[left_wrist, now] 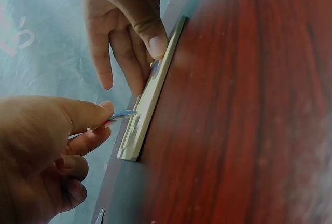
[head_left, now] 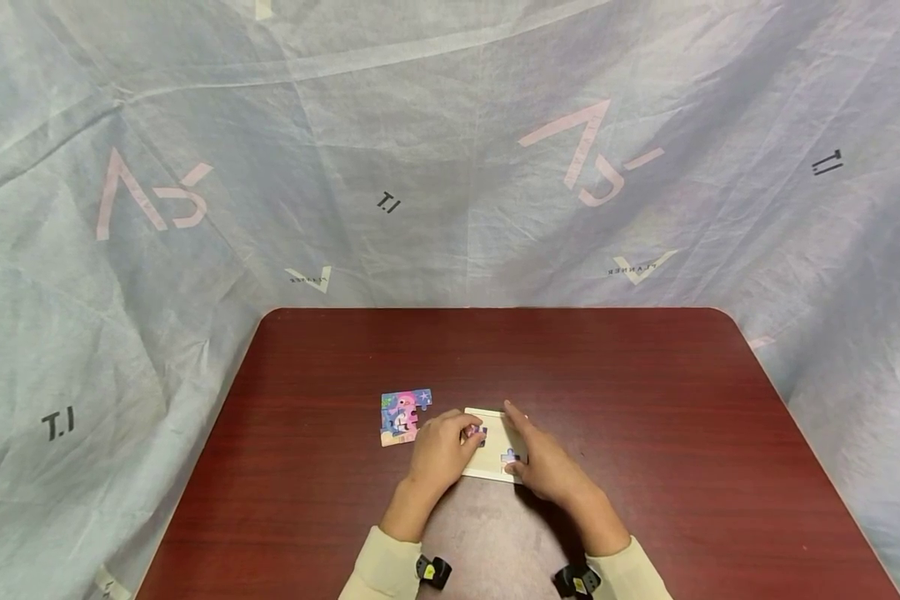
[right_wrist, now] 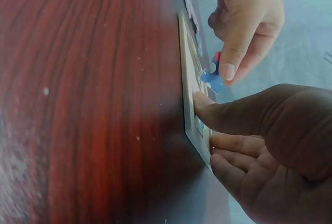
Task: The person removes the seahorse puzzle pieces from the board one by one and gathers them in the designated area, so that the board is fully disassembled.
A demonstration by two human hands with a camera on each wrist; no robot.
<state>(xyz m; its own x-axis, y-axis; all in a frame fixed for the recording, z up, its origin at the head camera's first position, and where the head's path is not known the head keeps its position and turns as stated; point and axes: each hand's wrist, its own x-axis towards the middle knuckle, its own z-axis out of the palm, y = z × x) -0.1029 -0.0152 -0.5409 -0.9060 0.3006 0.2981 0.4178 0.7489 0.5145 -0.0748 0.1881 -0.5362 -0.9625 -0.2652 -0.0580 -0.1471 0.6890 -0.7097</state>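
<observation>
My left hand (head_left: pixel 440 450) pinches a small jigsaw piece (head_left: pixel 473 431), pink and blue, between thumb and fingertips. It holds the piece over the left part of a pale wooden puzzle tray (head_left: pixel 491 475). In the left wrist view the jigsaw piece (left_wrist: pixel 122 116) is tilted, seen nearly edge-on. My right hand (head_left: pixel 551 462) lies along the tray's right side, fingers extended and spread. Its thumb touches the tray near another jigsaw piece (head_left: pixel 509 457), which lies inside at the lower right. In the right wrist view, the thumb (right_wrist: pixel 223 114) rests on the tray's rim.
Left of the tray lies a group of joined jigsaw pieces (head_left: pixel 399 418) with a pink and blue picture. The dark red wooden table (head_left: pixel 607 358) has rounded far corners. Grey printed cloth (head_left: pixel 435 125) hangs behind the table and at both sides.
</observation>
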